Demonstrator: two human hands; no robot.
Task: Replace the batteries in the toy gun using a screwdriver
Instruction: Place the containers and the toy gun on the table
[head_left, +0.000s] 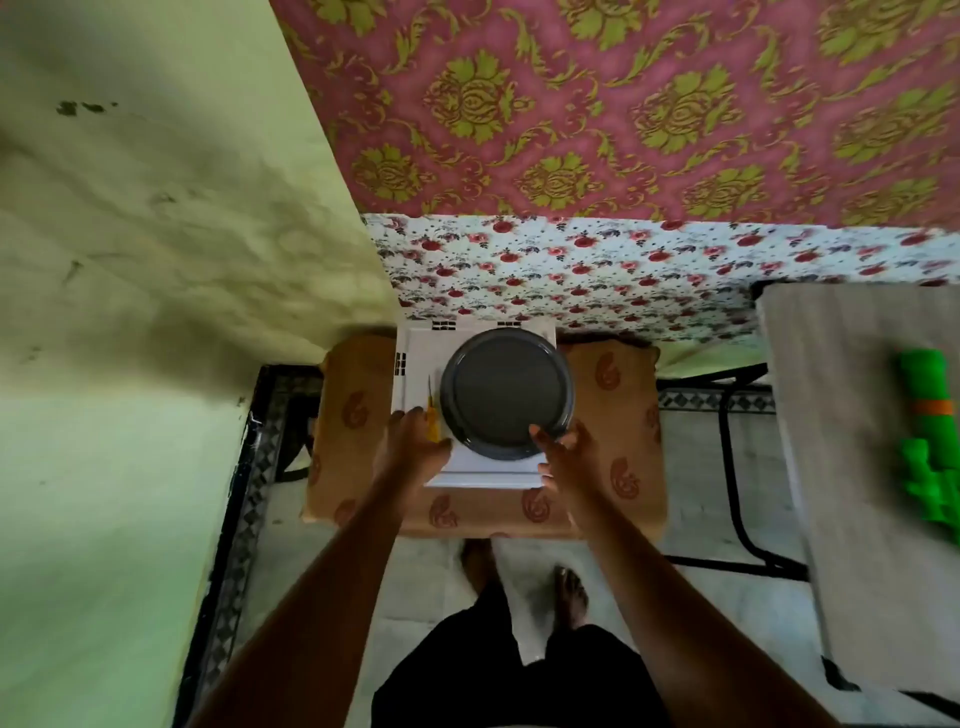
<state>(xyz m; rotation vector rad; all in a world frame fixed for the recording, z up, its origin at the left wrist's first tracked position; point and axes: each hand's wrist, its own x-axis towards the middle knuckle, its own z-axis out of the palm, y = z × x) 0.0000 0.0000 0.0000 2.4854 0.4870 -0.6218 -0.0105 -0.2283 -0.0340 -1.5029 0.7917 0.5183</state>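
A white plastic tray (418, 359) rests on a brown patterned cushioned stool (615, 415). On the tray sit a dark grey round plate (506, 395) and, to its left, a yellow-handled screwdriver (431, 413). My left hand (415, 449) grips the tray's near left corner, right beside the screwdriver handle. My right hand (563, 460) holds the near right corner, with its fingertips on the plate's rim. The green toy gun (930, 441) with an orange band lies on a grey table at the far right, apart from both hands. No batteries are visible.
A green wall runs along the left. Floral cloth hangs behind the stool. The grey table (841, 467) on a black metal frame stands to the right. My feet are on the tiled floor (436, 571) below the stool.
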